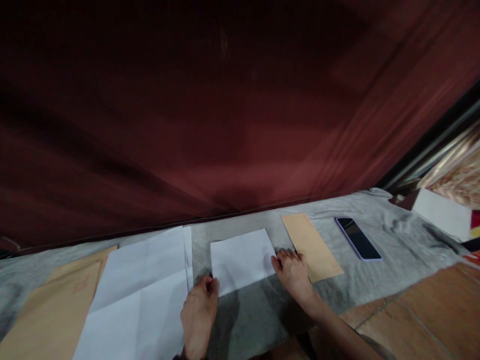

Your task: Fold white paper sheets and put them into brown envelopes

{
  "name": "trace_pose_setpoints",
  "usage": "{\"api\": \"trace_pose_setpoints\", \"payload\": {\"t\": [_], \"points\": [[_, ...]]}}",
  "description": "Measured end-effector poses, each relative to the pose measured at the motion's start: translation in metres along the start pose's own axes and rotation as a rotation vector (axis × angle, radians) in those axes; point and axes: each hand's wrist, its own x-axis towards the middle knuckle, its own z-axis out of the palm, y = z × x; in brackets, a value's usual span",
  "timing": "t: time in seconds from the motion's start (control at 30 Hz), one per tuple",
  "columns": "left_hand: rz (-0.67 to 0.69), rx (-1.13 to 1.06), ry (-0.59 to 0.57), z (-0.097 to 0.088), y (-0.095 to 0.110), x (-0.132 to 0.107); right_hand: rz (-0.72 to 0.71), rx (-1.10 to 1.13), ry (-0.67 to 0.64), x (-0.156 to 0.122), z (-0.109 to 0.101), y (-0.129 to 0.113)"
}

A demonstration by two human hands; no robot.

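Hands [294, 272] touch a white sheet [242, 260] beside a flat tan envelope [313, 247].

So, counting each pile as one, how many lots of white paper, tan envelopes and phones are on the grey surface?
White paper: 2 (middle sheet, white pile)
Tan envelopes: 2 (far-left pile, right-hand envelope)
Phone: 1
Total: 5

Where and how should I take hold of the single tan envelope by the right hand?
The tan envelope is probably best pinched at its right long edge, coming from the phone side: it lies flat, that edge is uncovered, and the right hand overlaps the left edge in this view.
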Motion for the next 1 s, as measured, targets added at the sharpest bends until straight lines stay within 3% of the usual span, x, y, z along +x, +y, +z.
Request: {"api": "trace_pose_setpoints", "payload": {"t": [0.23, 0.5, 0.83, 1.0], "points": [[-0.002, 0.002, -0.024, -0.004, 0.002, -0.002, -0.012, -0.005, -0.013, 0.002, -0.002, 0.0], [0.023, 0.047, 0.054, 0.004, 0.0, -0.002, -0.015, 0.002, -0.011, 0.004, -0.002, 0.0], [-0.017, 0.075, 0.009, -0.002, 0.007, -0.005, -0.016, -0.023, -0.025, 0.003, -0.004, -0.001], [-0.004, 0.107, 0.051, -0.002, 0.011, -0.01, -0.025, -0.04, -0.039, 0.002, -0.006, -0.004]]}}
